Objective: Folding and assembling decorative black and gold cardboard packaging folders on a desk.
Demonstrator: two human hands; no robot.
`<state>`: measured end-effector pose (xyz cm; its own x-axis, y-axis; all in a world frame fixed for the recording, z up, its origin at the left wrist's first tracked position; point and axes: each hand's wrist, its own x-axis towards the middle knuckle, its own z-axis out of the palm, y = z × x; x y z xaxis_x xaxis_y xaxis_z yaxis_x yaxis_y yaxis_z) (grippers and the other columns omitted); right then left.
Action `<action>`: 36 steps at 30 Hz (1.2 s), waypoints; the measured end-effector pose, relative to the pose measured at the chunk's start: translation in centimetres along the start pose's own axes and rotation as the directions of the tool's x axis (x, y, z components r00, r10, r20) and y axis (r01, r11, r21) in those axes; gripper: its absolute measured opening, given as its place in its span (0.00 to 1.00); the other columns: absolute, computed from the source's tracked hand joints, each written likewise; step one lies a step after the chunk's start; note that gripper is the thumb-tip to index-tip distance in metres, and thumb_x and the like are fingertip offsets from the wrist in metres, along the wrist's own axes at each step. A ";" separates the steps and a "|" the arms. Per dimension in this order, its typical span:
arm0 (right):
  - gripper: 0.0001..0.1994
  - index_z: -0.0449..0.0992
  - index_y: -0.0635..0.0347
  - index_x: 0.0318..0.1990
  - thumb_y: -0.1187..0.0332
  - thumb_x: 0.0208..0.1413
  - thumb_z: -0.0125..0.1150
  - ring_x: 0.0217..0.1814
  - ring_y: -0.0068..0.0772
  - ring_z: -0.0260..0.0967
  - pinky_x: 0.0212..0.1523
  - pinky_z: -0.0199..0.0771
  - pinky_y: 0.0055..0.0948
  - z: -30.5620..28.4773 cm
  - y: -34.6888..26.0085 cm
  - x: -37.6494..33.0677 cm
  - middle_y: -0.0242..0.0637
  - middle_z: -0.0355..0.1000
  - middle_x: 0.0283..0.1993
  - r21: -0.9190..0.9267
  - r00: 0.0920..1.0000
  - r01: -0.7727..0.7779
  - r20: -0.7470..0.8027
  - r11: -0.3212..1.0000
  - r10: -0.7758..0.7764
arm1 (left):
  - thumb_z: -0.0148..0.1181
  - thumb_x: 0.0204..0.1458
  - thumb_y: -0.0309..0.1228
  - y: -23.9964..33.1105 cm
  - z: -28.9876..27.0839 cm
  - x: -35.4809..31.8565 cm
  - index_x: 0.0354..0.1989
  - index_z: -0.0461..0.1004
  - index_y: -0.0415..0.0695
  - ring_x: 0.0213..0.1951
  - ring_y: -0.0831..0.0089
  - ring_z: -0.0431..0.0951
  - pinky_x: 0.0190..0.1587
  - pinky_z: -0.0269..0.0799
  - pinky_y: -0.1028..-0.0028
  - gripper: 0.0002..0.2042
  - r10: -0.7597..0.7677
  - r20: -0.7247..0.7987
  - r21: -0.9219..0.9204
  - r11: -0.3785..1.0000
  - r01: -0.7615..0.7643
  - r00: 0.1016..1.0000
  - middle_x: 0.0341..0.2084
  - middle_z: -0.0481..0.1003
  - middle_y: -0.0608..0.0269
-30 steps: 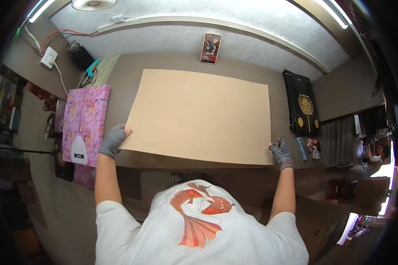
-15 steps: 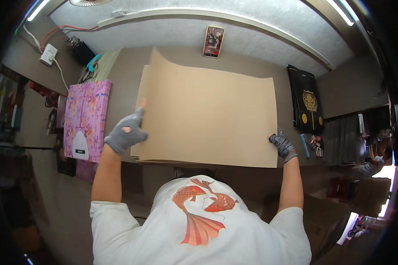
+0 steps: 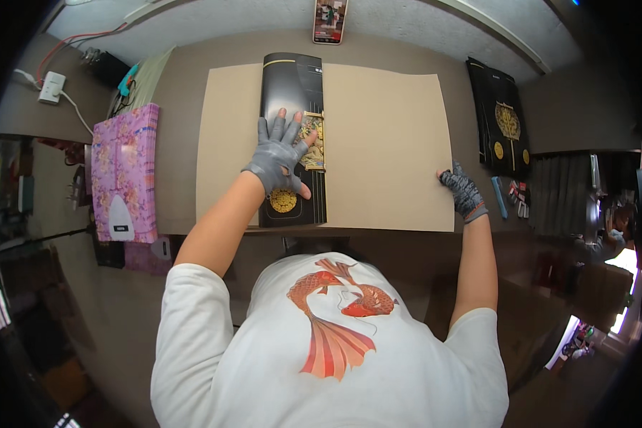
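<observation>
A large brown paper sheet (image 3: 385, 143) lies on the desk over at least one more brown sheet (image 3: 228, 135). Its left part is folded over to the right, so a glossy black printed side (image 3: 290, 85) with gold ornaments shows as an upright strip. Spread flat on that strip is my left hand (image 3: 282, 157), in a grey fingerless glove, its fingers apart. At the sheet's right edge my right hand (image 3: 464, 192), in a striped dark grey fingerless glove, is curled with the thumb on the edge; its fingertips are partly hidden.
Pink flowered folded pieces (image 3: 125, 171) lie at the left, below a dark object and a white power strip (image 3: 52, 88). A phone (image 3: 330, 20) leans at the back. Black-and-gold folded pieces (image 3: 498, 118) and a blue tool (image 3: 499, 197) lie at the right.
The sheet's left part, lifted and all brown before, is now folded over with its black side up. My left hand has moved right onto it; my right hand stays at the right edge.
</observation>
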<state>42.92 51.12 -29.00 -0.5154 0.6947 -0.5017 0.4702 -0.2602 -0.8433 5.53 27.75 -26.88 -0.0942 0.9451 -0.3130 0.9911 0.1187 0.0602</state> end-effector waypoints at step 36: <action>0.25 0.74 0.64 0.57 0.61 0.52 0.66 0.53 0.38 0.69 0.56 0.69 0.33 0.3 4.2 3.2 0.41 0.74 0.53 -0.090 0.975 -0.080 -0.214 0.993 0.060 | 0.69 0.21 0.71 0.3 1.1 -0.2 0.75 0.48 0.56 0.74 0.39 0.30 0.66 0.26 0.33 0.66 -0.042 0.069 0.063 0.997 0.038 0.997 0.74 0.38 0.41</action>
<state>43.01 52.05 -34.27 -0.3212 0.8053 -0.4983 0.5726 -0.2539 -0.7795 5.91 27.27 -27.85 -0.1291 0.9160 -0.3799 0.9908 0.1349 -0.0115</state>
